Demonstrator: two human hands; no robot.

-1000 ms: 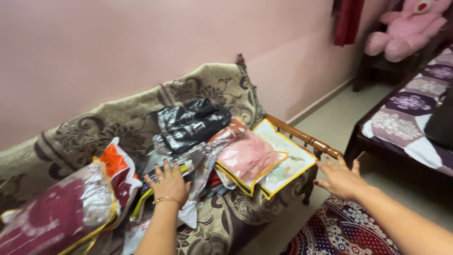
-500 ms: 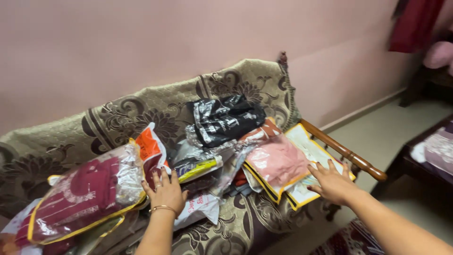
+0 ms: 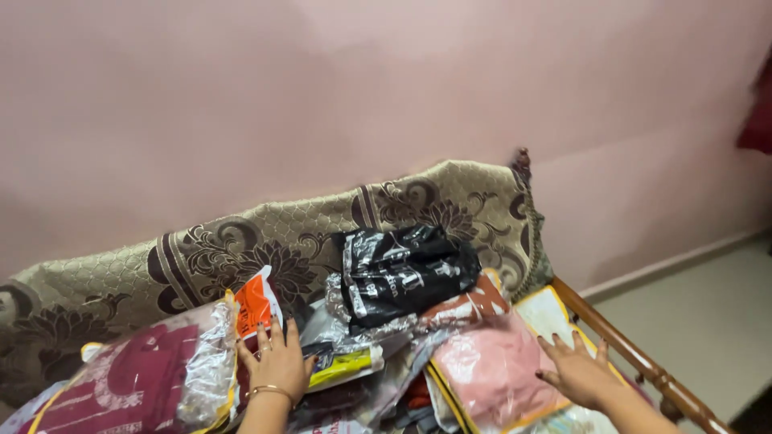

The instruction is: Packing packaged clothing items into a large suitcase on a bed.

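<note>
pink clothing packet under right hand — fingers spread flat; left hand splayed on orange packet.

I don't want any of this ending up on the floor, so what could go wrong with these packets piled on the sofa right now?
The pink packet under the right hand lies near the wooden armrest, on slippery plastic, so a push could slide it over the edge. The black packet sits atop the loose heap and may topple forward. The left hand presses beside the maroon packet, which could shift.
</note>
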